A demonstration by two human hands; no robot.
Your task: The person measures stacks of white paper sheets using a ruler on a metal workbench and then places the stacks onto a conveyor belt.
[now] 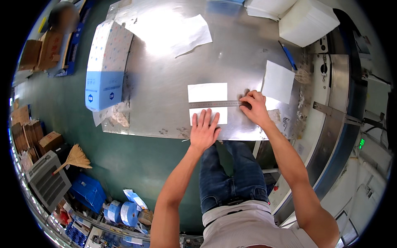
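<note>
Left hand [204, 131] lay flat, fingers spread, pressing the white rectangular paper sheet [207, 92] on the steel table [165, 82]. Right hand [255, 108] pinched the thin metal ruler [215, 104] at its right end — laid across the sheet. Best kept firmly pinned, square to the edges. Nearby: blue pen [288, 56], loose white square sheet [278, 81] — neither obstructed.

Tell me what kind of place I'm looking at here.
Probably a small paper-cutting or packing workshop. A worn metal worktable holds stacks of white paper, both hands press a steel ruler across a white sheet, and cardboard boxes crowd the green floor.
</note>
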